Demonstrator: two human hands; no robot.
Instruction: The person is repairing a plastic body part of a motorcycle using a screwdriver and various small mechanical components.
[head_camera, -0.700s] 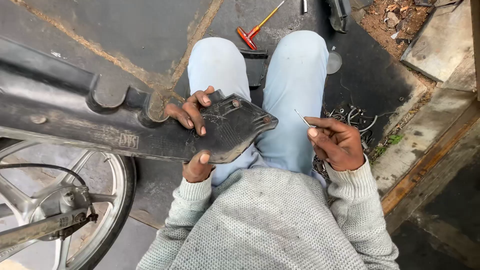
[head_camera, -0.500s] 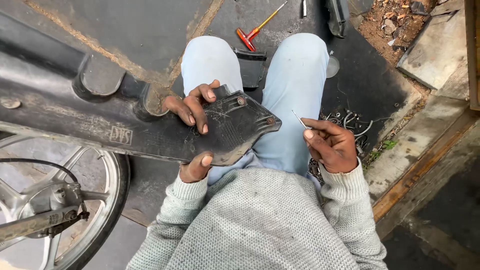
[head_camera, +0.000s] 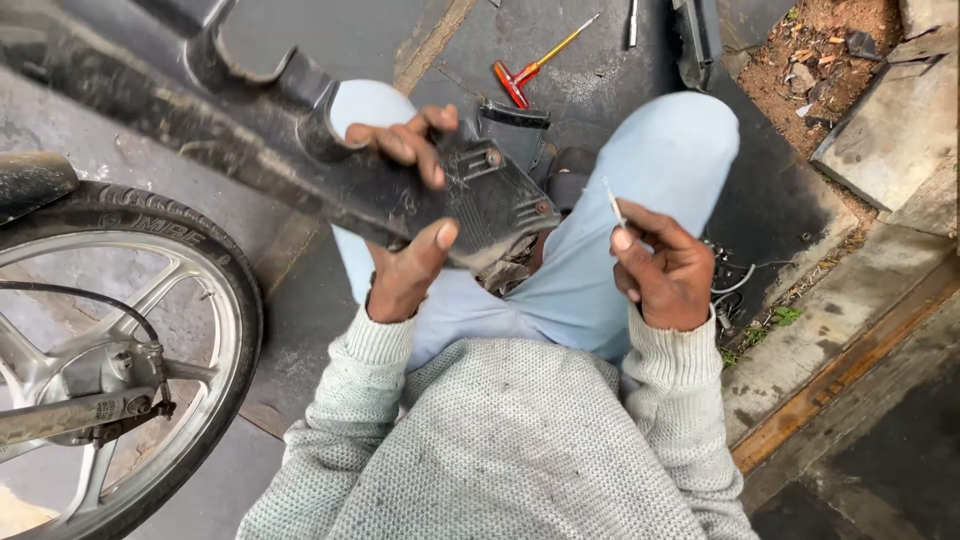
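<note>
1. Left hand (head_camera: 410, 235) grips a long black plastic panel (head_camera: 300, 160) near its lower end: the thumb presses up from the underside and the fingers (head_camera: 405, 140) curl over the top edge, so the panel is pinched between them above the person's lap.

2. Right hand (head_camera: 665, 270) is closed around a thin, pale, pin-like piece (head_camera: 612, 203), held between thumb and forefinger with its tip pointing up and slightly left. Whether it is a screw, a nail or a clip is too small to tell.

3. The panel's long axis runs on a diagonal, from the upper left corner of the view down to the right, and its broad, flatter end (head_camera: 500, 195) sits over the knees. That end carries small round fixing points on its face.

4. The pin lies just to the right of the panel's broad end, apart from it, with a gap of light blue trouser leg (head_camera: 640, 170) between them. The right hand is the nearer hand to that end; the left hand sits farther up the panel, towards its middle.

5. A motorcycle wheel (head_camera: 110, 330) with a silver spoked rim stands at the left, close to the person's left elbow.

6. On the dark ground beyond the knees lies a red T-handled tool with a yellow shaft (head_camera: 535, 68), well apart from both hands. Loose wires (head_camera: 735, 280) lie on the ground by the right hand.
</note>
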